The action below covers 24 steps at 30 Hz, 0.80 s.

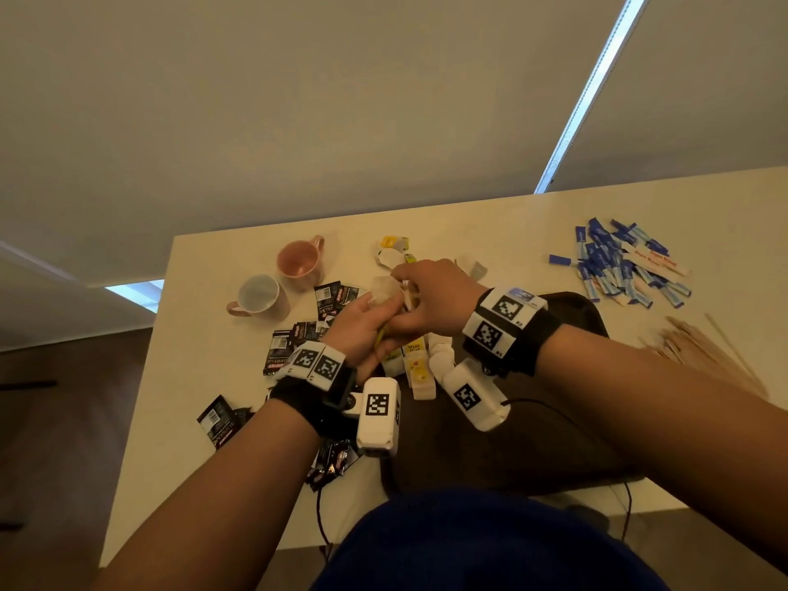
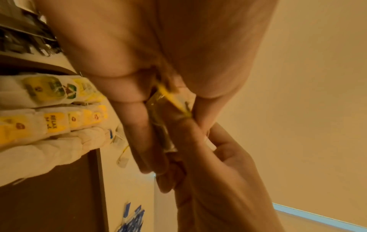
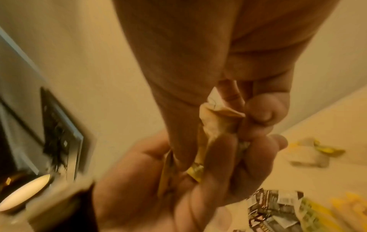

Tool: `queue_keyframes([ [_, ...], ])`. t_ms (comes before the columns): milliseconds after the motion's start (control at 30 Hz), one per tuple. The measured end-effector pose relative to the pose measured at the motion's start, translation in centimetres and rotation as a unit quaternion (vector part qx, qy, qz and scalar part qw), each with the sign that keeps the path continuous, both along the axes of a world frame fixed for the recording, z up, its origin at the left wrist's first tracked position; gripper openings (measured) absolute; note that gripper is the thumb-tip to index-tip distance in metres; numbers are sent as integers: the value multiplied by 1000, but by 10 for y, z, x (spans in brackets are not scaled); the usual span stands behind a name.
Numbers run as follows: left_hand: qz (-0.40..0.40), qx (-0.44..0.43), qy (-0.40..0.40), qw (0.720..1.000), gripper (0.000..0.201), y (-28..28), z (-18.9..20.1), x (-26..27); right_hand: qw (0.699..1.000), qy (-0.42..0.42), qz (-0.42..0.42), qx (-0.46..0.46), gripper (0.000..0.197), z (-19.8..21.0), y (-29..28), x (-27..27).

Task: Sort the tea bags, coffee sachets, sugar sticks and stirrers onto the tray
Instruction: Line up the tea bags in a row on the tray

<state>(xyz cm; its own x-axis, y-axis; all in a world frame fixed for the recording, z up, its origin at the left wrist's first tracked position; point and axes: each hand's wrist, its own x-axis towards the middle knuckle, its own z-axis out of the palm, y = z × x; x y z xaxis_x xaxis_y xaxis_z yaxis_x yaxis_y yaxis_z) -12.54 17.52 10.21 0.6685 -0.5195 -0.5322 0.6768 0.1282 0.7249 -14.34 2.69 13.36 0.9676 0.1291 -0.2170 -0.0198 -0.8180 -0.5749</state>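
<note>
Both hands meet above the table's middle. My left hand grips a small bundle of white tea bags with a yellow tag sticking out of the fist. My right hand pinches the crumpled top of one of those tea bags between thumb and fingers. Rows of yellow-labelled tea bags lie at the left end of the dark brown tray. Black coffee sachets are scattered left of the tray, blue sugar sticks at the far right, and wooden stirrers at the right edge.
Two mugs, one pink and one white inside, stand at the back left. A few loose tea bags lie beyond my hands. More coffee sachets lie near the table's left edge. A cable crosses the tray.
</note>
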Motion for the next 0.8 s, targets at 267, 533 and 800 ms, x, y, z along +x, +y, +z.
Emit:
queue_keyframes([
  [267, 49, 11, 52, 997, 15, 11, -2, 3, 983, 39, -64, 168, 30, -12, -19, -8],
  [533, 29, 7, 44, 999, 16, 9, -1, 1, 982, -23, -104, 154, 16, -20, -22, -7],
  [800, 44, 19, 40, 998, 13, 10, -5, 3, 975, -47, -113, 187, 12, -24, -24, -3],
])
